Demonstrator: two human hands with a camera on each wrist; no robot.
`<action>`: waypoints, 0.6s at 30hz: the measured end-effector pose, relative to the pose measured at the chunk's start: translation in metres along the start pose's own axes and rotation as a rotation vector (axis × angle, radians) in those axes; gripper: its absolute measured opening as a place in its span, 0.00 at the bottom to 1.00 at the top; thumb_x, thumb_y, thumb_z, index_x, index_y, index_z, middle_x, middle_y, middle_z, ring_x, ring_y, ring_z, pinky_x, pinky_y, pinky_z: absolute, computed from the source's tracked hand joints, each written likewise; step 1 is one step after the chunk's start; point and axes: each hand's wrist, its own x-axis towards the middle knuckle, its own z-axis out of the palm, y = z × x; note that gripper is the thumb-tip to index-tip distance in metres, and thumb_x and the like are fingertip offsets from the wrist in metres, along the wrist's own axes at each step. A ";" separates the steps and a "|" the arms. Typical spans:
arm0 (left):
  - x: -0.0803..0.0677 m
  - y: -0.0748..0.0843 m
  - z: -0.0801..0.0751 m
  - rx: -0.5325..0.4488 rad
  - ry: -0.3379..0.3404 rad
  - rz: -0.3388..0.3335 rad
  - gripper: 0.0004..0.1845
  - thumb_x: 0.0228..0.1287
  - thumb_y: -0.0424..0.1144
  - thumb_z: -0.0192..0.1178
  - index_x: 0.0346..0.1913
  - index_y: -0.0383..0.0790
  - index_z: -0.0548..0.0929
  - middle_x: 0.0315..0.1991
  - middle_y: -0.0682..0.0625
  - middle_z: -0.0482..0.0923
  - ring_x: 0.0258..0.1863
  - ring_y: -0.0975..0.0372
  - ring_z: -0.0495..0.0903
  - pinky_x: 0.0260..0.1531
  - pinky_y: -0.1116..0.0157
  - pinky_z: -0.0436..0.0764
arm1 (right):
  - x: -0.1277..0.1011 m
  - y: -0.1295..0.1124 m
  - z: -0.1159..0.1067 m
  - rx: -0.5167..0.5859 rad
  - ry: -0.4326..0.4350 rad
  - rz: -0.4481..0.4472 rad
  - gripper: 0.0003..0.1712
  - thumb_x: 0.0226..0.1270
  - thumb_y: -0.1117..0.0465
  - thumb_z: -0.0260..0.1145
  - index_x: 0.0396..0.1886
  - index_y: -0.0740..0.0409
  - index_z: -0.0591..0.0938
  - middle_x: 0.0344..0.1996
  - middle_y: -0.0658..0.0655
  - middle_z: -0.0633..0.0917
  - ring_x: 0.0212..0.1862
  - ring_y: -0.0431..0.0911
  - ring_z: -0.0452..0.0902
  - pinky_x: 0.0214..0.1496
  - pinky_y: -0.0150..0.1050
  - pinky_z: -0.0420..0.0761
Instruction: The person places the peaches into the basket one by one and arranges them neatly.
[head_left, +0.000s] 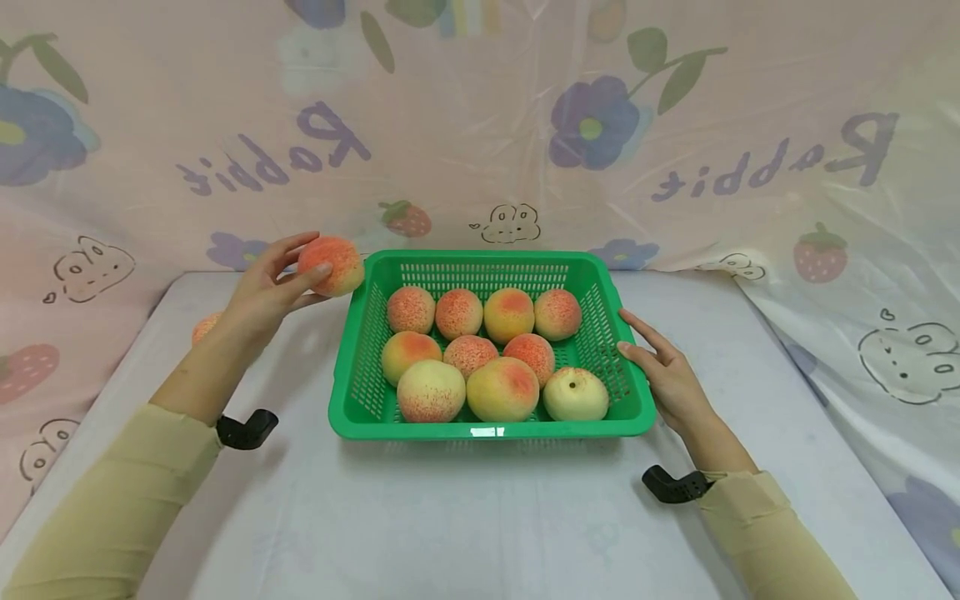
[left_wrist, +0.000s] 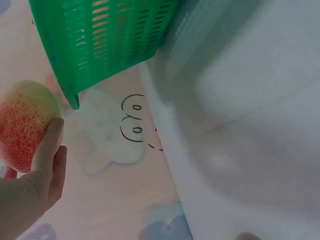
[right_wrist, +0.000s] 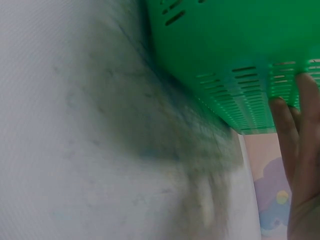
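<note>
A peach [head_left: 332, 265] sits in the left hand [head_left: 262, 293], left of centre in the head view, just outside the basket's far left corner and above the bench. The fingers [left_wrist: 47, 145] curl round the peach and grip it; the left wrist view shows it at the left edge, beside the basket wall.

The green basket [head_left: 358, 350] stands mid-frame on the white bench [head_left: 480, 517] and holds ten more peaches [head_left: 480, 350], packed in rows. The right hand [head_left: 667, 375] lies at the basket's right wall, its fingers [right_wrist: 287, 125] straight and touching the slotted side, holding nothing.

Another peach [head_left: 204, 327] lies on the bench behind the left wrist, partly hidden. A flowered plastic sheet [head_left: 525, 125] fills the top of the frame.
</note>
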 end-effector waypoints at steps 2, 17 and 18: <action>0.002 0.003 0.003 0.029 -0.007 0.004 0.36 0.62 0.45 0.64 0.71 0.51 0.63 0.68 0.46 0.56 0.53 0.62 0.71 0.42 0.75 0.81 | 0.000 0.001 0.000 0.001 -0.002 -0.003 0.33 0.74 0.59 0.55 0.75 0.41 0.57 0.42 0.47 0.87 0.39 0.40 0.85 0.37 0.35 0.85; 0.011 0.027 0.036 0.184 -0.095 0.077 0.31 0.68 0.42 0.58 0.71 0.48 0.62 0.68 0.45 0.59 0.53 0.61 0.73 0.44 0.74 0.80 | 0.000 0.001 0.001 0.012 -0.005 -0.005 0.33 0.74 0.60 0.55 0.75 0.42 0.58 0.41 0.47 0.87 0.37 0.41 0.85 0.36 0.35 0.85; 0.012 0.028 0.038 0.187 -0.100 0.081 0.31 0.68 0.42 0.58 0.71 0.48 0.62 0.68 0.45 0.60 0.53 0.61 0.73 0.43 0.74 0.80 | 0.000 0.000 0.001 0.009 -0.003 -0.004 0.33 0.74 0.59 0.56 0.75 0.42 0.58 0.40 0.47 0.87 0.37 0.40 0.85 0.36 0.35 0.85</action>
